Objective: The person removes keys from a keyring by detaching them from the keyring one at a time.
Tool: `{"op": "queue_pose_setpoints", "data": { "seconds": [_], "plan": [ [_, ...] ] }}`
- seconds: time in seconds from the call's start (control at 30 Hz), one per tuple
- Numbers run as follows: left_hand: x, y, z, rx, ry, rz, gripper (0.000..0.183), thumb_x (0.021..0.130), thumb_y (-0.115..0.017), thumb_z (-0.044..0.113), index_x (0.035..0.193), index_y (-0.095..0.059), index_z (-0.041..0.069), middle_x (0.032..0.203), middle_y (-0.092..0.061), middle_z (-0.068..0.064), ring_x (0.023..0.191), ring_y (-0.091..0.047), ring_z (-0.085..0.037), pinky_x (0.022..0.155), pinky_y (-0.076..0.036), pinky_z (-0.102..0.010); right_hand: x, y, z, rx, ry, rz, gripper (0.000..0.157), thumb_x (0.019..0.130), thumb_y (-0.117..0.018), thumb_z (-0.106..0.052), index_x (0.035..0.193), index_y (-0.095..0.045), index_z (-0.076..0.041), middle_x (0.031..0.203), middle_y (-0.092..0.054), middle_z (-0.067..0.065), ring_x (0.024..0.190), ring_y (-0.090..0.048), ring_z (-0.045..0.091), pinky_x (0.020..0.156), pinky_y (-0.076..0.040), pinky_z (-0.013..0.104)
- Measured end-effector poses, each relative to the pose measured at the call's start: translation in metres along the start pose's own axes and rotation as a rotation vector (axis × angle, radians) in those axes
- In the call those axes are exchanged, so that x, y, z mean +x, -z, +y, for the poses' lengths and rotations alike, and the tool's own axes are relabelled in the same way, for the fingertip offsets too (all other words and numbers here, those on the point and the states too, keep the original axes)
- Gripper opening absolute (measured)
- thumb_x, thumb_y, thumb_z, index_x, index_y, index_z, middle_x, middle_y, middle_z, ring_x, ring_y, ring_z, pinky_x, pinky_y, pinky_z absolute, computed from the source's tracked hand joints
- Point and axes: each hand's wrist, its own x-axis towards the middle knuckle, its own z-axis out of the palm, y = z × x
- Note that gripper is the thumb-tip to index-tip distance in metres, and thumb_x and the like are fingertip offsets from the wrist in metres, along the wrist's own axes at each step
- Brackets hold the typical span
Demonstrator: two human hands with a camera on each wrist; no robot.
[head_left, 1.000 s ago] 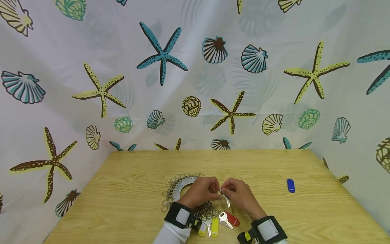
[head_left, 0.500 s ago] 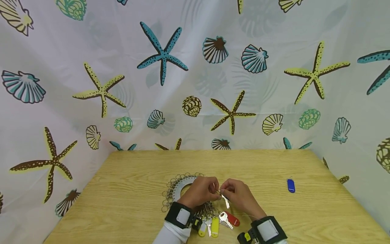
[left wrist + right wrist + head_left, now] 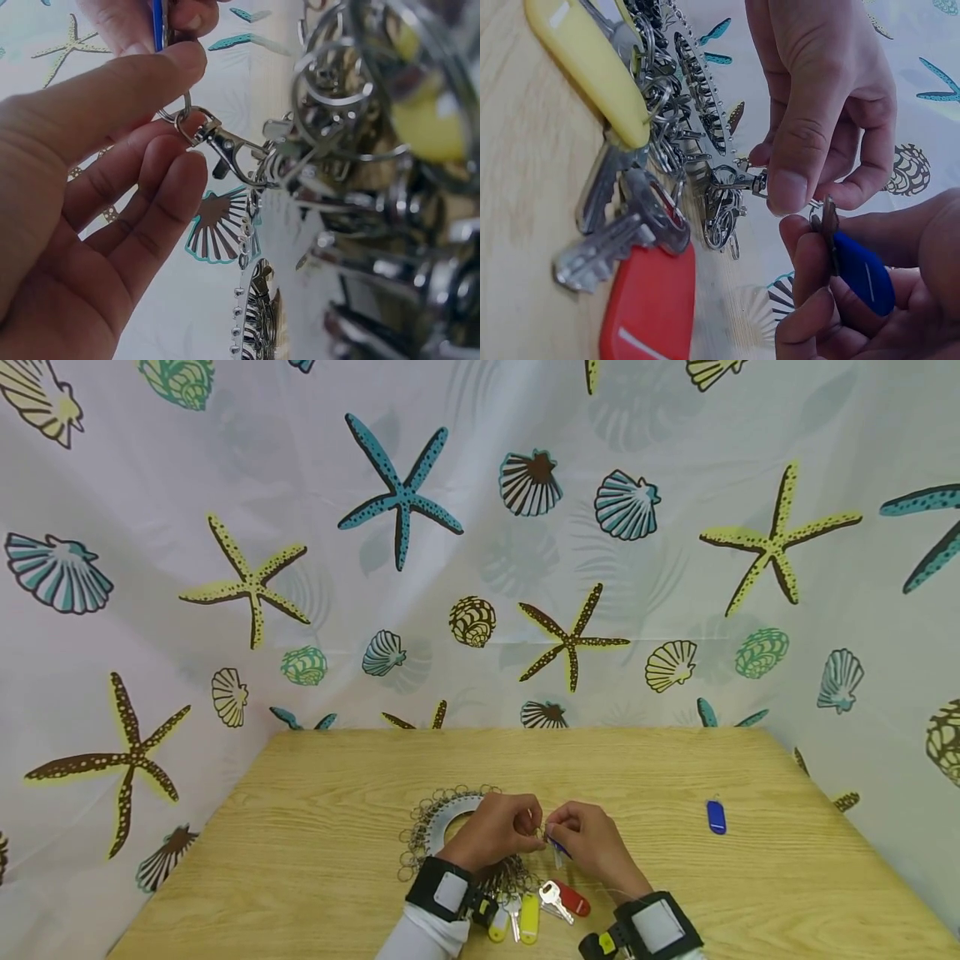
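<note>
With thumb and fingertips my left hand [image 3: 498, 828] pinches a small split ring [image 3: 185, 105]. That ring hangs from a metal swivel clasp [image 3: 234, 152], which hooks toward the crowded ring holder. Close against it, my right hand [image 3: 588, 842] holds a blue key tag [image 3: 864, 271] together with a silver key [image 3: 829, 229], near the split ring. In the head view the key's blade points down below the right fingers. The round grey key holder [image 3: 437, 833], edged with many clasps and rings, lies partly under my left hand and wrist.
Near the front of the wooden table [image 3: 315, 827] lie a red key tag [image 3: 573, 898], a yellow key tag [image 3: 529, 918] and silver keys [image 3: 555, 900]. Another blue key tag [image 3: 716, 817] lies apart at the right. A patterned cloth [image 3: 450, 560] hangs behind and at the sides.
The key under my right fingers has turned slightly, and the blue tag now shows between them. My right hand has shifted a little; my left hand stays almost where it was.
</note>
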Motion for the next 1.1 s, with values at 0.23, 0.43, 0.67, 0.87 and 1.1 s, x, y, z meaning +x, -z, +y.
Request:
{"op": "queue_pose_setpoints", "data": {
  "seconds": [0.23, 0.43, 0.67, 0.87, 1.1],
  "plan": [
    [-0.0014, 0.001, 0.0022, -0.003, 0.002, -0.004, 0.019, 0.076, -0.081, 0.011, 0.084, -0.063, 0.009, 0.069, -0.064, 0.006, 0.061, -0.058, 0.002, 0.056, -0.048, -0.012, 0.0023, -0.0019, 0.0039, 0.004, 0.026, 0.009, 0.006, 0.087, -0.067, -0.006, 0.082, -0.067, -0.008, 0.072, -0.066, -0.001, 0.065, -0.053, 0.011, 0.059, -0.041, 0.027],
    [-0.0024, 0.0016, 0.0027, -0.007, 0.017, -0.004, 0.018, 0.077, -0.08, 0.012, 0.085, -0.063, 0.01, 0.07, -0.065, 0.006, 0.061, -0.058, 0.003, 0.057, -0.049, -0.013, 0.0041, -0.0046, 0.0069, -0.037, 0.105, 0.046, 0.01, 0.087, -0.068, -0.004, 0.08, -0.066, -0.012, 0.072, -0.064, -0.001, 0.066, -0.056, 0.01, 0.062, -0.045, 0.029],
    [-0.0027, 0.0011, 0.0018, -0.027, 0.024, -0.005, 0.018, 0.078, -0.08, 0.013, 0.085, -0.063, 0.009, 0.07, -0.066, 0.006, 0.061, -0.059, 0.003, 0.056, -0.049, -0.012, 0.0035, -0.0067, 0.0081, -0.059, 0.12, 0.067, 0.01, 0.087, -0.068, -0.004, 0.081, -0.066, -0.012, 0.072, -0.064, -0.002, 0.065, -0.055, 0.01, 0.063, -0.045, 0.029],
    [-0.002, 0.0011, 0.0021, -0.024, 0.01, -0.012, 0.018, 0.078, -0.079, 0.012, 0.085, -0.063, 0.01, 0.069, -0.064, 0.006, 0.06, -0.058, 0.002, 0.055, -0.048, -0.013, 0.0035, -0.0058, 0.0067, -0.068, 0.087, 0.056, 0.008, 0.088, -0.068, -0.007, 0.081, -0.067, -0.011, 0.071, -0.063, -0.003, 0.066, -0.055, 0.01, 0.062, -0.045, 0.029],
    [-0.002, 0.0004, 0.003, 0.016, 0.035, -0.019, 0.021, 0.079, -0.079, 0.012, 0.091, -0.062, 0.009, 0.076, -0.066, 0.002, 0.067, -0.061, -0.003, 0.06, -0.049, -0.014, 0.003, -0.0018, 0.0046, -0.048, 0.078, 0.033, 0.007, 0.088, -0.066, -0.006, 0.082, -0.067, -0.01, 0.071, -0.064, -0.001, 0.063, -0.055, 0.01, 0.056, -0.043, 0.027]
  ]
}}
